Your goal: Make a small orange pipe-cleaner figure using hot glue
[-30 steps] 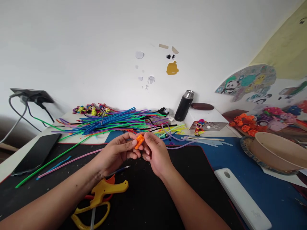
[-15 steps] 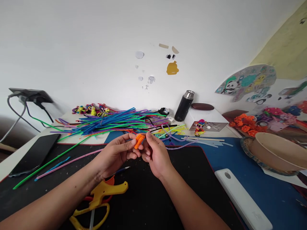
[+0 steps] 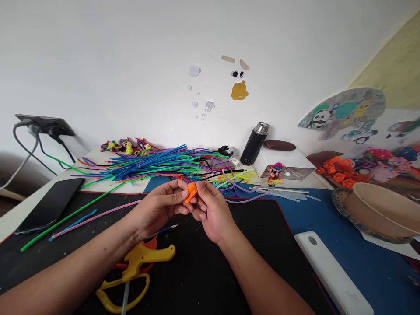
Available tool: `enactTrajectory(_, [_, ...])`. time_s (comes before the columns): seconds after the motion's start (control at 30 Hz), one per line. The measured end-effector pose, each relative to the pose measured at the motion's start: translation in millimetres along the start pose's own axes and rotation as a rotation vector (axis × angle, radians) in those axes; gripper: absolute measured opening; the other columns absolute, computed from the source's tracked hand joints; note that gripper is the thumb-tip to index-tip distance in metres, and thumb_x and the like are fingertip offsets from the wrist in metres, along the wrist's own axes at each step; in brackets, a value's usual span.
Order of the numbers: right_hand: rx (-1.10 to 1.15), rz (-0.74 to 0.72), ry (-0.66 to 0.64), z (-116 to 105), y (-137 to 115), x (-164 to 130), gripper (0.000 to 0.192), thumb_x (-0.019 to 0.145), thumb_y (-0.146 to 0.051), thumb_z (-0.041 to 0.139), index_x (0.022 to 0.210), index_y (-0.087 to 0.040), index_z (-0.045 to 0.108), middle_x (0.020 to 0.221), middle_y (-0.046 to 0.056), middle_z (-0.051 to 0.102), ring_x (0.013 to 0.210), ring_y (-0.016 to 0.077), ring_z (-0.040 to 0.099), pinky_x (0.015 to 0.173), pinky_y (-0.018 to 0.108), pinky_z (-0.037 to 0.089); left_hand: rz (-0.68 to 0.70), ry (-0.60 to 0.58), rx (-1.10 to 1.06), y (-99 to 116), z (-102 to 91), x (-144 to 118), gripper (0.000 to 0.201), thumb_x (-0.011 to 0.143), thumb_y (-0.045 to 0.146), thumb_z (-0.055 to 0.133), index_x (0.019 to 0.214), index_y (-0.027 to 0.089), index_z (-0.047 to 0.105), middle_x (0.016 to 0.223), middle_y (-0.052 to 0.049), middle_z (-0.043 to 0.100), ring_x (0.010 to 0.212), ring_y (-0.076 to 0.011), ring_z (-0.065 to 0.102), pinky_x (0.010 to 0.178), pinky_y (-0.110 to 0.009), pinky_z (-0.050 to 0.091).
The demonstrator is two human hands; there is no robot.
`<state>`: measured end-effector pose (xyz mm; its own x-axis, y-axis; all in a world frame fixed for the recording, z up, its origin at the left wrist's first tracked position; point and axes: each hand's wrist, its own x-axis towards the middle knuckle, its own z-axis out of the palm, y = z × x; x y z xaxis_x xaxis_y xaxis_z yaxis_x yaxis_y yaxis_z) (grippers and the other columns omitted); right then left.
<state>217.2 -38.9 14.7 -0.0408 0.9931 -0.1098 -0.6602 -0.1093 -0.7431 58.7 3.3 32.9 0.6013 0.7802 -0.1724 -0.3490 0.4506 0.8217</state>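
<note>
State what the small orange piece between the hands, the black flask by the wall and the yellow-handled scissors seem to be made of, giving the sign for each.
Small orange piece: looks like fuzzy, matt pipe cleaner, coiled; the same kind of stems lie behind.
Black cylindrical flask: probably coated metal; its cap is shiny silver.
Yellow-handled scissors: smooth, glossy handles, likely plastic; the grey blade looks like metal.

I am working over a table (image 3: 387, 271) that is carrying a black mat (image 3: 210, 271) on a blue one (image 3: 328, 210). Yellow scissors (image 3: 131, 275) and a pen (image 3: 164, 230) are lying on the black mat. A phone (image 3: 49, 205) is resting at left, pipe cleaners (image 3: 154, 164) are piling at the back, a flask (image 3: 253, 143) is standing beyond, and a white bar (image 3: 331, 271) is lying at right.
</note>
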Motion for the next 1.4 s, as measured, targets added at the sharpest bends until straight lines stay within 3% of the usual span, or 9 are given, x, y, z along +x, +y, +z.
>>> enactTrajectory(0.43, [-0.014, -0.007, -0.008, -1, -1, 1, 0.055, 0.077, -0.069, 0.087, 0.079, -0.018, 0.066, 0.055, -0.007, 0.05, 0.041, 0.0035, 0.034, 0.04, 0.018, 0.018, 0.02, 0.028, 0.017, 3, 4.0, 0, 0.034, 0.072, 0.028, 0.1, 0.089, 0.014, 0.074, 0.078, -0.005, 0.078, 0.063, -0.0136, 0.074, 0.058, -0.018, 0.062])
enactTrajectory(0.8, [-0.083, -0.044, 0.023, -4, -1, 2, 0.048, 0.076, -0.059, 0.092, 0.079, -0.018, 0.067, 0.057, -0.007, 0.051, 0.044, 0.0038, 0.031, 0.042, 0.019, 0.019, 0.018, -0.007, 0.081, 0, 5.2, -2, 0.042, 0.079, 0.044, 0.095, 0.093, 0.015, 0.068, 0.079, -0.007, 0.078, 0.068, -0.0167, 0.077, 0.061, -0.021, 0.061])
enactTrajectory(0.97, [-0.063, -0.071, 0.068, -5, 2, 4, 0.048, 0.075, -0.06, 0.092, 0.081, -0.02, 0.065, 0.049, -0.012, 0.039, 0.04, 0.0049, 0.029, 0.042, 0.021, 0.021, 0.169, -0.055, 0.261, 2, 11.3, -5, 0.048, 0.08, 0.039, 0.095, 0.108, 0.02, 0.062, 0.089, -0.003, 0.077, 0.074, -0.018, 0.077, 0.067, -0.025, 0.062])
enactTrajectory(1.13, [-0.072, -0.051, 0.08, -1, 3, 2, 0.05, 0.071, -0.058, 0.094, 0.085, -0.02, 0.065, 0.049, -0.014, 0.037, 0.04, 0.0044, 0.027, 0.043, 0.021, 0.018, 0.324, 0.016, 0.445, 6, 10.7, -6, 0.036, 0.089, 0.035, 0.087, 0.108, 0.021, 0.06, 0.092, -0.001, 0.073, 0.072, -0.0149, 0.072, 0.065, -0.025, 0.059])
enactTrajectory(1.4, [-0.105, -0.105, 0.065, -3, 0, 2, 0.049, 0.081, -0.062, 0.087, 0.086, -0.02, 0.061, 0.053, -0.012, 0.042, 0.039, 0.0048, 0.032, 0.042, 0.021, 0.018, 0.34, 0.018, 0.546, 12, 5.3, -5, 0.032, 0.092, 0.042, 0.082, 0.105, 0.019, 0.065, 0.084, -0.002, 0.073, 0.07, -0.0172, 0.071, 0.065, -0.028, 0.058])
